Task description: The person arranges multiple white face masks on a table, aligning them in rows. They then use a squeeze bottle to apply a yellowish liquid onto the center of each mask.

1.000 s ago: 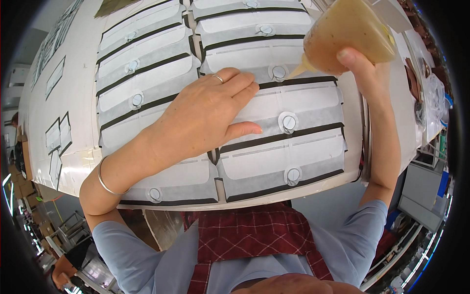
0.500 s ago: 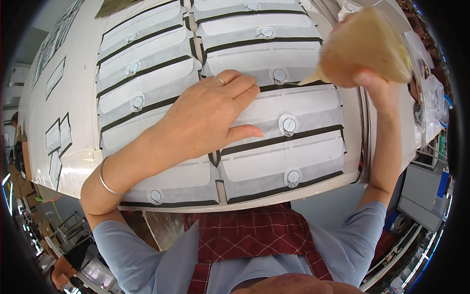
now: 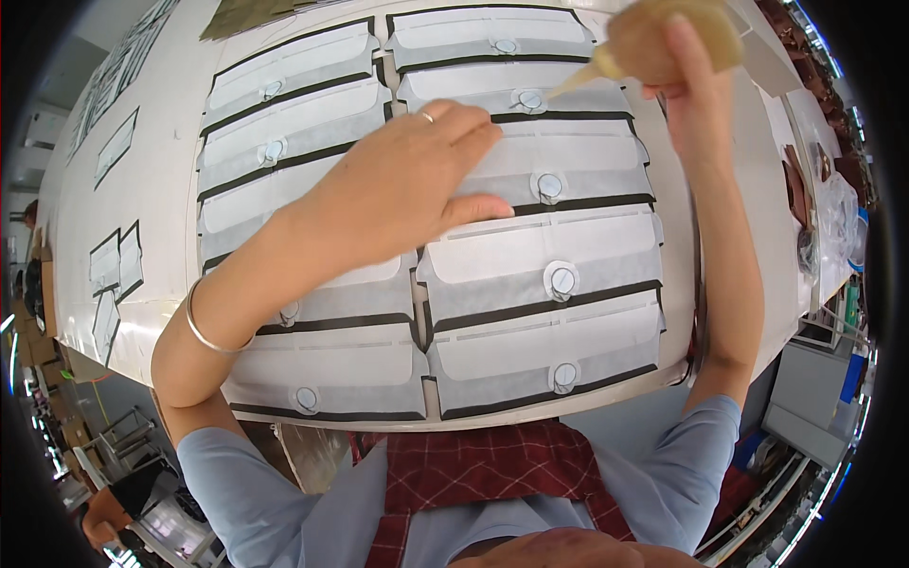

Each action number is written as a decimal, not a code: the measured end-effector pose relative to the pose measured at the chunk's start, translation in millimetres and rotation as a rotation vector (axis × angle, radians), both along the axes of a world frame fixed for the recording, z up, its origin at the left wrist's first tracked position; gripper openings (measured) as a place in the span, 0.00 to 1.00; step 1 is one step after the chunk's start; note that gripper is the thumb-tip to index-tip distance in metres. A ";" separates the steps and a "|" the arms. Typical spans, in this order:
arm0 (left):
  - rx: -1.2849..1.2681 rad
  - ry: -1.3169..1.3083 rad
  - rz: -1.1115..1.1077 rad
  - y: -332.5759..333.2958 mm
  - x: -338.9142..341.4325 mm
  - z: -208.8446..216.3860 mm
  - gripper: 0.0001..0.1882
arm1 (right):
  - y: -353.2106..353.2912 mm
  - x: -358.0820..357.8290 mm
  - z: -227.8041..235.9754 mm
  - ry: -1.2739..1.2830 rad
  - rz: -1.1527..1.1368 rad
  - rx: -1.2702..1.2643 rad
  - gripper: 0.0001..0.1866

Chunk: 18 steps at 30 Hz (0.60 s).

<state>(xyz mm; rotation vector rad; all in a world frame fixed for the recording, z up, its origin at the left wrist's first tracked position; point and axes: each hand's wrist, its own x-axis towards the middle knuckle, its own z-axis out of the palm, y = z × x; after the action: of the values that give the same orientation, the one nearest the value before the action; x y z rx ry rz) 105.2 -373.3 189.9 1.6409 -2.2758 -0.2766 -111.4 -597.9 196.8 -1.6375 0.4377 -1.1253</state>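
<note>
My right hand grips a yellowish, translucent squeeze bottle, tilted with its thin nozzle pointing down to the left. The nozzle's tip is at a round pale disc on a grey-and-white panel; whether it touches cannot be told. Over the right column of panels, my left hand is open, palm down, its fingers stretched forward and thumb apart. Close to that thumb is a panel with black edging, which bears a disc of its own. My left forearm hides part of the left column.
Several similar panels lie in two columns on the pale table. Small black-edged pieces rest at the left, and brownish sheets at the far edge. Clear plastic wrapping lies on a surface at the right.
My right hand has carried the bottle farther away, moving the nozzle from one disc to the disc one row beyond. My left hand has shifted slightly farther over the panels. The view has shifted too.
</note>
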 end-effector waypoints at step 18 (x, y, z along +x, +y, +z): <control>-0.020 -0.034 0.011 -22.3 8.8 -14.2 0.36 | 14.7 24.5 14.4 0.233 0.028 -0.216 0.25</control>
<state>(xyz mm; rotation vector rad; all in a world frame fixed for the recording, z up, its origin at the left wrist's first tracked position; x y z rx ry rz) 114.0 -395.6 175.8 1.6595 -2.2864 -0.2251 -87.0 -583.2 211.2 -1.9698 0.4526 -0.9909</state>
